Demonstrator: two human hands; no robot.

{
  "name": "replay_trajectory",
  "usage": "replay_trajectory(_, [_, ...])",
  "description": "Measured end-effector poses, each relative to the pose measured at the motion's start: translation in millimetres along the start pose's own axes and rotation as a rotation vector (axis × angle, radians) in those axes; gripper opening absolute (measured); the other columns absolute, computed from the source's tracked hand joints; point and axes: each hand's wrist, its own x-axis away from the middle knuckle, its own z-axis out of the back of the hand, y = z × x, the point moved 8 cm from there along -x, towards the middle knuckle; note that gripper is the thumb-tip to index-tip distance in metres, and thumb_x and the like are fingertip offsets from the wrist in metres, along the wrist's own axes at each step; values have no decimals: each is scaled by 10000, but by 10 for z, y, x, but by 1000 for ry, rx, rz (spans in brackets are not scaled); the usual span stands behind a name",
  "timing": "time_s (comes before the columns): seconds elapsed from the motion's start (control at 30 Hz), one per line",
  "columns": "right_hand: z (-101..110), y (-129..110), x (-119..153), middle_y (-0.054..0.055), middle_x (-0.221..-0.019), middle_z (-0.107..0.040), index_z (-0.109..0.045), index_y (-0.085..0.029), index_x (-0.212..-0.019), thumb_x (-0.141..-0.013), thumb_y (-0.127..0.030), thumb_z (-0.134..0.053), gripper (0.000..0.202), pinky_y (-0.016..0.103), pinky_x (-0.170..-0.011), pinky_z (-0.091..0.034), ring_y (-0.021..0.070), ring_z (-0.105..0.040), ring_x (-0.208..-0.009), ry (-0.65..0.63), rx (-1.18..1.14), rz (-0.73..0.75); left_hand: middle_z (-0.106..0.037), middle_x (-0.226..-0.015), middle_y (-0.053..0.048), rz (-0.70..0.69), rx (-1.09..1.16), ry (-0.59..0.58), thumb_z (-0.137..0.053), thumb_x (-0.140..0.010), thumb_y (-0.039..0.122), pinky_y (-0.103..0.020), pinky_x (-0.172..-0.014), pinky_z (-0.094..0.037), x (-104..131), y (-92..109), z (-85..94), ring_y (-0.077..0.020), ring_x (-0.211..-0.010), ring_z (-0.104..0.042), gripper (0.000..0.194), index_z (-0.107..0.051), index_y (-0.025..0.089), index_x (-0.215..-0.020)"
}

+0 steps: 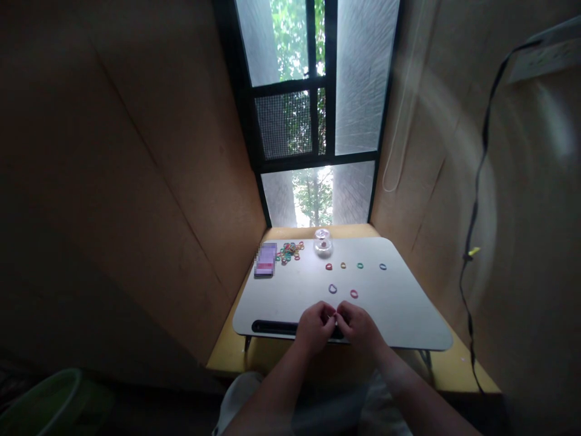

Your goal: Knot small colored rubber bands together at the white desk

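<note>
My left hand (314, 327) and my right hand (357, 325) meet over the front edge of a small white folding table (281, 301). The fingertips of both pinch together at one spot; whatever is between them is too small to make out. Just beyond my hands lie a purple ring-shaped band (333, 289) and a pink band (354, 293). Behind these runs a spaced row: a red band (329, 266), an orange-yellow one (343, 265), a green one (360, 265) and a blue one (383, 266).
A pile of mixed coloured bands (290, 251) lies at the back left, beside a phone (265, 260). A clear round container (323, 244) stands at the back edge. A black slot (275, 327) runs along the table's front. A dark cable (474, 200) hangs at right.
</note>
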Motion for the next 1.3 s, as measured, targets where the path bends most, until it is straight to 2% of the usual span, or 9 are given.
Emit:
replay_trajectory(0.47, [-13,15,3,-12,-622,-582,-510,-212,-704,-846,-259,-488,151,249,-545,-323,135,-508,-562,8,7,4,-666,-772,4,-1,17,-4,-549,-843,252,-254,-658,-414,12,28,6,-138,-694,-570,127,-660,194,-863])
replay_trajectory(1.3, [-13,-6,10,-14,-622,-581,-524,-209,-703,-837,-260,-492,147,243,-544,-325,131,-496,-561,5,-9,10,-664,-782,-7,0,-3,-2,-545,-849,249,-253,-659,-407,26,49,14,-146,-714,-573,125,-657,193,-848])
